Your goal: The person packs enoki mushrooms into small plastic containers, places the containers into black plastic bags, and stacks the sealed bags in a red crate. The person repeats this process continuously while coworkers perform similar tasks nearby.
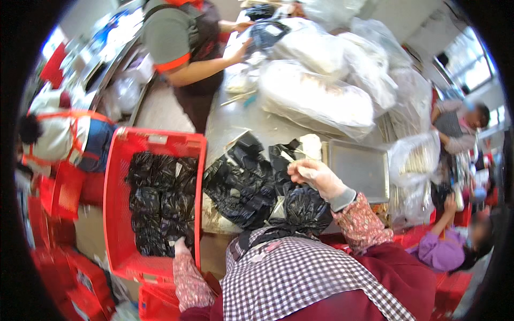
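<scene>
My left hand (181,245) reaches into a red plastic crate (202,176), at the lower right of the black plastic-wrapped bundles (146,200) lying in rows there; its fingers are partly hidden against a bundle. My right hand (311,174) is raised over the metal table (277,122), its fingertips close together near a thin pale strip; whether it holds this is unclear. Under and left of it lie crumpled black plastic bags (245,184). A round black bundle (307,206) sits by the table's near edge, below my right hand.
A metal tray (357,170) lies right of my right hand. Large clear bags of white goods (317,98) fill the table's far side. A co-worker (192,52) stands across at the left, hands on a black bag. More people are at the right and far left. Red crates (68,192) stand left.
</scene>
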Demonstrator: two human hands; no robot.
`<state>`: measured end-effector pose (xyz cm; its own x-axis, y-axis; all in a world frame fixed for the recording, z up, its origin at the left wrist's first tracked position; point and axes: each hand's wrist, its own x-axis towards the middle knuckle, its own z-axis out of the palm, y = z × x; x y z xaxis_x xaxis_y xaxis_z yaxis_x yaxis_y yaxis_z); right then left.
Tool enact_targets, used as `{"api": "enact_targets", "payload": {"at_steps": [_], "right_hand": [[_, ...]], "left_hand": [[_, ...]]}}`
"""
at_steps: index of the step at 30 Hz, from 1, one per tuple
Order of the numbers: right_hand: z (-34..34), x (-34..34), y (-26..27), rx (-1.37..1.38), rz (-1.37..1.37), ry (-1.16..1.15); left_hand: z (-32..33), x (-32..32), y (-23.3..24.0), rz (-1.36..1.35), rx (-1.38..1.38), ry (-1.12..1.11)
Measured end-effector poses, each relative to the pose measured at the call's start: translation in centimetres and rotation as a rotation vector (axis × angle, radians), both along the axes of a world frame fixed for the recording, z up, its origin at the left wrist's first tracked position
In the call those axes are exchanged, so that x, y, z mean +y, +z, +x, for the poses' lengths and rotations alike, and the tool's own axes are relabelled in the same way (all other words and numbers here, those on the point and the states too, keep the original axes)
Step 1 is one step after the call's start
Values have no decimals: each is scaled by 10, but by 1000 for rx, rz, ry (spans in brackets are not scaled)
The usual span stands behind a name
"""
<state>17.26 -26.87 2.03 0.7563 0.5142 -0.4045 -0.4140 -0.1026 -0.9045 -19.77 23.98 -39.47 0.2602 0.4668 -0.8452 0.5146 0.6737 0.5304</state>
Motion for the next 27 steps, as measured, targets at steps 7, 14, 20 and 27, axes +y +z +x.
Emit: {"api": "enact_targets", "payload": {"at_steps": [7,14,20,27], "right_hand": [[104,-99,27,-451,-83,-775],[204,-210,-51,-734,-1178,-537],[191,-155,-2,-767,-1586,-403],[200,-217,28,-991,-1397,-429]], "left_hand": [[42,5,86,360,175,225],[47,0,150,412,-113,136],[53,-30,197,366,-311,179],[70,-45,220,442,-368,7]]}}
